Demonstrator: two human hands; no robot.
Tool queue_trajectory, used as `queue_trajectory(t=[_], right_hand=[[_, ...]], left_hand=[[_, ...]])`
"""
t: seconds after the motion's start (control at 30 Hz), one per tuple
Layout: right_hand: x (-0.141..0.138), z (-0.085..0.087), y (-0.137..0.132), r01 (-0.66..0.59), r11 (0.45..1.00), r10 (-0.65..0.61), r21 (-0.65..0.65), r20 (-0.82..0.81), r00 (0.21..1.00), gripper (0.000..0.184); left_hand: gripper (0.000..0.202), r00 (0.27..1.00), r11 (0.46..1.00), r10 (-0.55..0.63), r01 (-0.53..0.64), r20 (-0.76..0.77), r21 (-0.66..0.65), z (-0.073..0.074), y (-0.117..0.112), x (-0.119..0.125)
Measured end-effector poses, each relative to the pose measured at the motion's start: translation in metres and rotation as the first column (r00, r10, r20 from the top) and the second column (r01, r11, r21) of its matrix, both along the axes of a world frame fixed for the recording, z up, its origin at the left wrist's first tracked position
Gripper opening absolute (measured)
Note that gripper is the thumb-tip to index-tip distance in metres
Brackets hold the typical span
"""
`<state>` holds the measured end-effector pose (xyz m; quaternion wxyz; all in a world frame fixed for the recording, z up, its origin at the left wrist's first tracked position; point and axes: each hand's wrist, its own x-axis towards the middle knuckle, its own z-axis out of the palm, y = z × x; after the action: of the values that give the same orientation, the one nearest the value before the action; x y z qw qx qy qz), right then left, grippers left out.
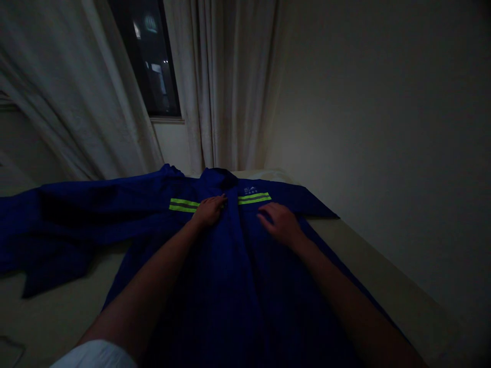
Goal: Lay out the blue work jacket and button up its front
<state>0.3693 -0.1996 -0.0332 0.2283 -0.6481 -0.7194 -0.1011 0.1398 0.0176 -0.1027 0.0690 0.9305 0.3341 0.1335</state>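
Observation:
A dark blue work jacket [215, 266] lies spread front side up, its collar [218, 177] at the far end. A yellow-green reflective stripe with a grey band [255, 198] crosses its chest on both sides of the front placket, below a small pale logo. My left hand [210, 210] rests on the left chest, covering the inner end of that side's stripe, fingertips by the placket. Its fingers look laid out along the cloth. My right hand [282, 222] is over the right chest just below the stripe, fingers loosely bent and thumb apart, holding nothing.
The jacket lies on a pale bed-like surface [368, 250]. One sleeve [95, 204] stretches far left, partly folded; the other [314, 202] points right. Pale curtains [230, 87] hang beyond, around a dark window [153, 61]. A plain wall [383, 128] borders the right side. The room is dim.

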Motion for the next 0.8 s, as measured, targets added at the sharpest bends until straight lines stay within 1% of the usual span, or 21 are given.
queue_trajectory(t=[0.03,0.07,0.13,0.2,0.27,0.33,0.43,0.6,0.8], right_hand=[[-0.022,0.002,0.020,-0.035,0.995,0.040,-0.097,0.054,0.998,0.028],[-0.042,0.001,0.040,-0.037,0.984,0.056,-0.172,0.105,0.993,0.028],[-0.068,-0.003,0.077,0.014,0.963,0.040,-0.268,0.193,0.980,0.030],[-0.080,-0.010,0.105,0.072,0.949,0.005,-0.306,0.245,0.969,0.033],[-0.083,-0.017,0.122,0.104,0.943,-0.016,-0.316,0.271,0.963,0.033],[-0.080,-0.022,0.129,0.116,0.941,-0.021,-0.318,0.288,0.957,0.032],[-0.075,-0.025,0.132,0.112,0.937,-0.004,-0.330,0.310,0.951,0.033],[-0.074,-0.023,0.138,0.129,0.930,-0.016,-0.344,0.312,0.950,0.036],[-0.074,-0.021,0.143,0.158,0.920,-0.039,-0.360,0.317,0.948,0.034]], left_hand=[[0.062,1.000,1.000,0.000,0.000,0.004,0.000,0.000,0.000,0.000],[0.065,1.000,1.000,0.005,-0.005,0.010,0.001,0.001,0.000,-0.001],[0.071,0.999,1.000,0.028,-0.029,0.025,0.004,0.003,-0.002,-0.001],[0.077,0.998,0.998,0.056,-0.056,0.037,0.004,0.004,-0.003,-0.001],[0.080,0.996,0.997,0.073,-0.073,0.044,-0.001,0.005,-0.004,0.000],[0.079,0.996,0.997,0.078,-0.078,0.047,-0.009,0.003,-0.004,0.001],[0.075,0.996,0.997,0.082,-0.081,0.047,-0.018,0.001,-0.002,0.002],[0.072,0.995,0.996,0.088,-0.087,0.048,-0.030,0.003,-0.005,0.002],[0.073,0.995,0.996,0.079,-0.076,0.066,-0.040,0.008,-0.009,0.000]])
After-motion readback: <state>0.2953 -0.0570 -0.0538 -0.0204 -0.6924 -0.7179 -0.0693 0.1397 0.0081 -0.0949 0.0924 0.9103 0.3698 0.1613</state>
